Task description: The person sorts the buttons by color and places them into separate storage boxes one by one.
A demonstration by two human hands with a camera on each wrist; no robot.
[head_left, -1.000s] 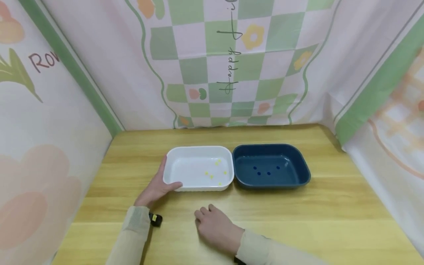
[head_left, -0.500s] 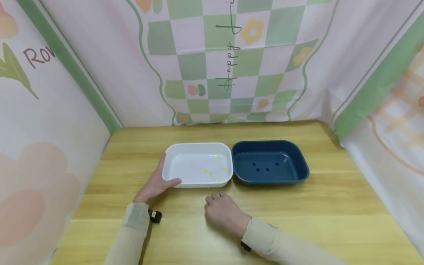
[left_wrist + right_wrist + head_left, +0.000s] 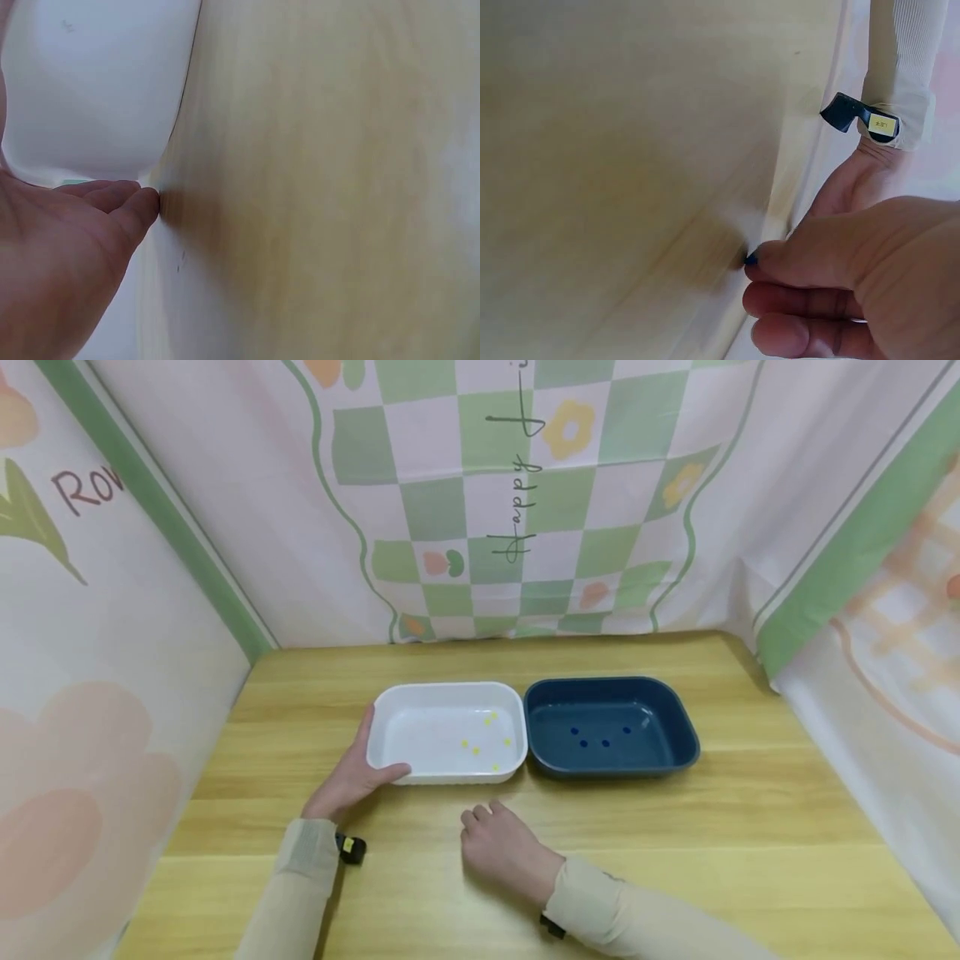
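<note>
In the head view, my left hand (image 3: pixel 352 781) holds the near left corner of a white tray (image 3: pixel 416 739), thumb at its front rim and fingers along its left end. The left wrist view shows the fingertips low beside the tray wall (image 3: pixel 90 97). Several small yellow pieces (image 3: pixel 476 751) lie in the tray's right half. My right hand (image 3: pixel 510 852) is close over the table in front of the white tray. In the right wrist view its thumb and forefinger pinch a tiny blue piece (image 3: pixel 751 259), mostly hidden by the fingers.
A dark blue tray (image 3: pixel 660 739) stands against the white tray's right end, with several small dark blue pieces (image 3: pixel 606 744) inside. Both stand on a wood-grain table (image 3: pixel 750 843). Printed curtains (image 3: pixel 300 568) rise along the back and sides.
My right hand has shifted right and slightly forward over the table since a second ago. The left hand stays on the white tray, and the head view has tilted slightly.
</note>
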